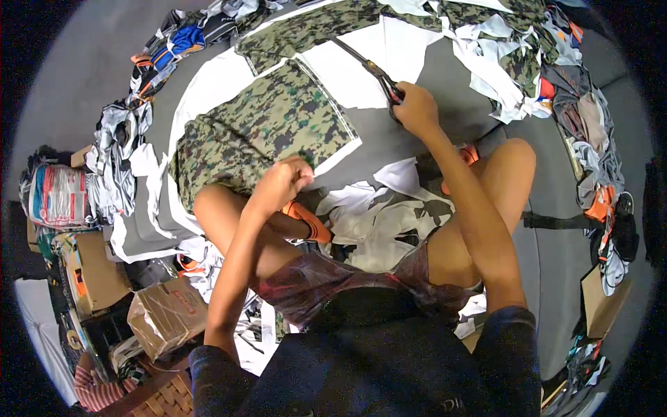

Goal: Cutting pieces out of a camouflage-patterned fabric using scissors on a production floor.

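Observation:
My right hand (417,110) is wrapped round the handles of dark scissors (379,73). Their long blades point up and left over white sheet material (347,76) and look nearly closed. Below and left of them lies a camouflage fabric piece (267,115) with a white border along its right side. My left hand (280,184) is at the near edge of that fabric, its fingers curled together; whatever is between them is hidden. Another camouflage piece (306,31) spreads beyond, partly over the white sheet.
Fabric scraps ring the grey surface (451,90), with white offcuts (486,62) at the far right. Pale patterned cloth (389,222) lies between my bent legs. Cardboard boxes (167,316) and a clear-wrapped bundle (61,196) stand at left. Striped cloth (97,393) shows lower left.

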Available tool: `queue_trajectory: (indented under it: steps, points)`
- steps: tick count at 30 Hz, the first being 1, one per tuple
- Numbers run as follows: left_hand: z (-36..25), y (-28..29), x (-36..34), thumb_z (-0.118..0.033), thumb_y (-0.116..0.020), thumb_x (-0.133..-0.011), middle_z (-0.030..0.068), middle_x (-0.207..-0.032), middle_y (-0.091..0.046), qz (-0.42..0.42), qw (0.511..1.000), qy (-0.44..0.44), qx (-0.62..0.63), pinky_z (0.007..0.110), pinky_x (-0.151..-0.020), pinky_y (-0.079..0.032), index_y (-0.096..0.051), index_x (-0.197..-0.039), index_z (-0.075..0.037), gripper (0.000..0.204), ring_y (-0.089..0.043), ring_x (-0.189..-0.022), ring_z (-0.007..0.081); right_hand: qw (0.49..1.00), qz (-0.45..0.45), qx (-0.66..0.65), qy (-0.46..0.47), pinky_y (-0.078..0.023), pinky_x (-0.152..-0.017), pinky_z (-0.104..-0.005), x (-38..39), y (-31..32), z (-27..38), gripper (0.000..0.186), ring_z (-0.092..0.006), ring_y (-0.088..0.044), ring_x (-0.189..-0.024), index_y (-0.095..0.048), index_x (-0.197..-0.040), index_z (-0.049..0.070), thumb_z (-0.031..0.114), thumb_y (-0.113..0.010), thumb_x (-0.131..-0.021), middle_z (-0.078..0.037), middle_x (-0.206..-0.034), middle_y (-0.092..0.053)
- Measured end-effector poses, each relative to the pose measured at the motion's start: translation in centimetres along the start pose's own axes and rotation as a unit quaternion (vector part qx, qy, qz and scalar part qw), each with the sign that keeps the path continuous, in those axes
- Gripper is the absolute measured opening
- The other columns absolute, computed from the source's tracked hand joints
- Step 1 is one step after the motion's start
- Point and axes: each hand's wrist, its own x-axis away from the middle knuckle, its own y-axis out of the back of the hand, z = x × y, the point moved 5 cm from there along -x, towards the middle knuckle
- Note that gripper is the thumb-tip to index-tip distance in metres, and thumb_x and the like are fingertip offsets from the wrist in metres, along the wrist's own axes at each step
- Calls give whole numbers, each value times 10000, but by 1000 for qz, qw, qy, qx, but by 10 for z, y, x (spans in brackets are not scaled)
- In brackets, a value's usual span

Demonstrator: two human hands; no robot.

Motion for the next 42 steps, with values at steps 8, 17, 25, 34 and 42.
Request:
queue_trajectory:
  steps: [8,17,25,34,42]
  points:
    - [-7,13,-42,-185,-672,-828,84,-902,-584,-66,989,-110,72,339,-736,-458,-630,-893,-34,170,-541,-778,225,934,209,-281,-76,-298,-522,-210,91,31,2,253,-59,-422,-564,-592,-705,85,266,-663,-866,20,-609,-521]
    - [91,17,-66,-824,-343,-770,91,-1546,-235,-253,922,135,-261,514,-1119,-164,-300,-1472,-126,991,-199,-1406,384,890,327,-294,-120,-301,-439,-204,169,-14,-3,354,-69,-409,-459,-534,-684,89,348,-588,-919,8,-543,-489]
    - [116,28,4,-623,-577,-815,303,-1487,-207,-193,944,260,-69,469,-1077,-298,-243,-1451,20,965,-286,-1348,426,891,326,-304,-85,-291,-485,-248,166,-20,-14,419,-80,-349,-523,-572,-669,42,392,-648,-887,37,-573,-428]
    - [42,40,-82,-582,-626,-799,151,-1478,-323,-135,983,-27,-120,433,-1075,-314,-366,-1415,-45,857,-361,-1313,358,878,343,-317,-102,-296,-479,-255,160,-31,-8,456,-85,-346,-509,-565,-631,43,415,-653,-879,36,-552,-425]
    - [76,26,-145,-794,-588,-651,88,-1558,-172,-69,966,36,-246,436,-1136,-195,-216,-1485,-56,1174,-149,-1433,298,908,330,-242,-91,-324,-421,-233,123,-41,16,500,-93,-416,-421,-520,-589,75,473,-618,-874,-2,-485,-459]
